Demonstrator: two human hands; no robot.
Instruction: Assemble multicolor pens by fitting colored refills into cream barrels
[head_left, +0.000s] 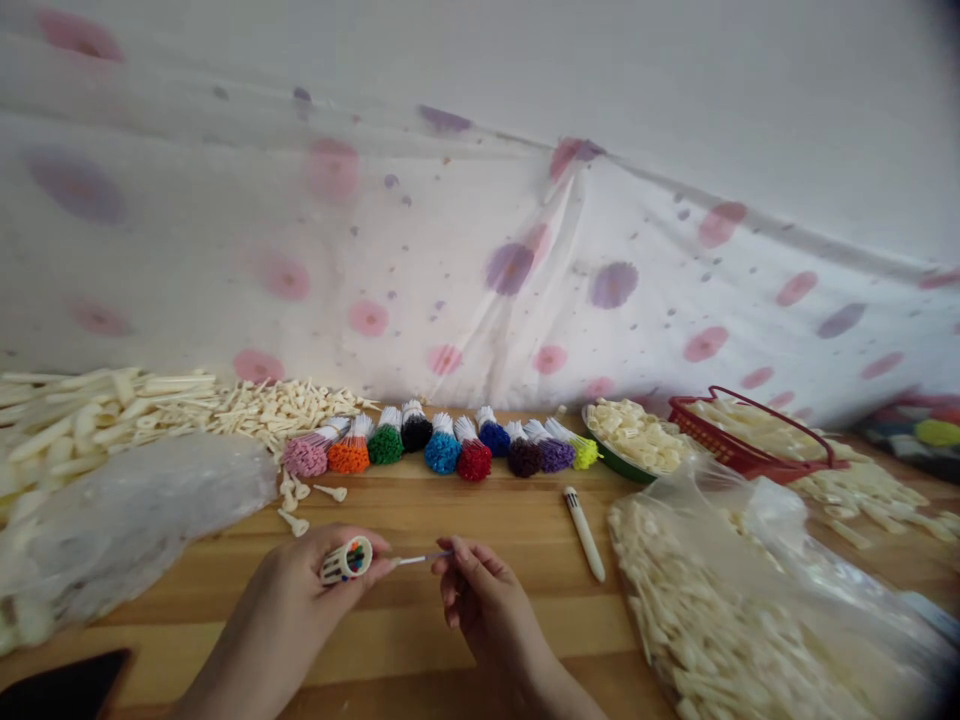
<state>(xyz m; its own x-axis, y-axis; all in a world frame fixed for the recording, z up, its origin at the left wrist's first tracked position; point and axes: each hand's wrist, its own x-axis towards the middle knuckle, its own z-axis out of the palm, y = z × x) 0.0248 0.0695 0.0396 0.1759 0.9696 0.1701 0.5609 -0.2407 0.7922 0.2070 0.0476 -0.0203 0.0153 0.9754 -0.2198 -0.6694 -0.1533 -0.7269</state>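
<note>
My left hand (330, 580) is closed around a short cream multicolour pen part (346, 560), its open round end turned toward me with several coloured pieces inside. My right hand (480, 585) pinches one end of a thin pen refill (411, 561) between thumb and fingers. The refill's other end reaches my left fingertips, and it lies level between the hands. Beyond them stands a row of refill bundles, among them pink (306, 455), orange (349, 455), green (385, 443), red (473, 458) and yellow (585, 452). To the right lies an assembled cream pen (584, 535).
Cream pen tubes (67, 430) and small cone-shaped tips (285, 410) are heaped at left behind a clear plastic bag (165, 510). At right are a green-rimmed bowl (626, 468), a red basket (739, 455) and a large bag of cream parts (720, 620). A patterned sheet (420, 250) hangs behind.
</note>
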